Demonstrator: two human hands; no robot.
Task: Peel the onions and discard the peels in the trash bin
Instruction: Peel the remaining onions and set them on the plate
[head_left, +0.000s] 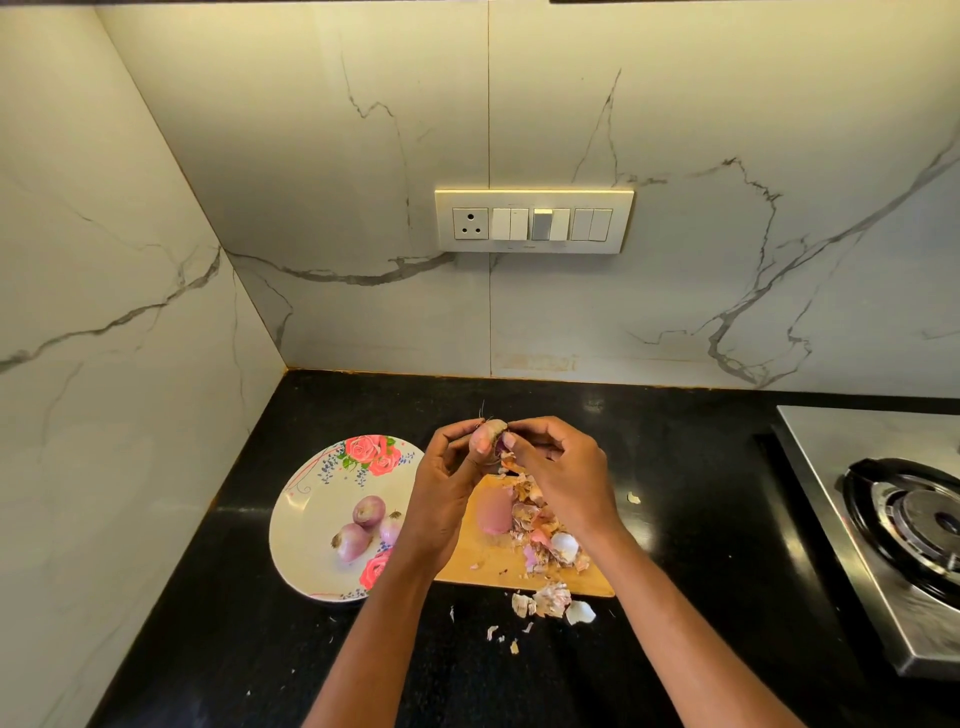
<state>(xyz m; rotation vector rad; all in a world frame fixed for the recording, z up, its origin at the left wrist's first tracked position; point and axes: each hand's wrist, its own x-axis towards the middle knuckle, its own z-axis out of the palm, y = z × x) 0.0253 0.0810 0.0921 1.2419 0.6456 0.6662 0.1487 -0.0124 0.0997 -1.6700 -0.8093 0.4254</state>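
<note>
At frame centre, both hands (511, 467) pinch a small papery pink onion (487, 435); loosened skin could scatter across the black bench (691, 467).

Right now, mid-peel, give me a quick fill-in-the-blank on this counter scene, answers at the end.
1. The left hand holds an onion while the right hand pinches at its ____.
2. The floral plate carries ____ onions.
3. One peeled onion lies on the wooden ____, beside a heap of peels.
4. Loose peels also lie on the black ____, in front of the board.

Missing words: skin; three; cutting board; countertop
</note>
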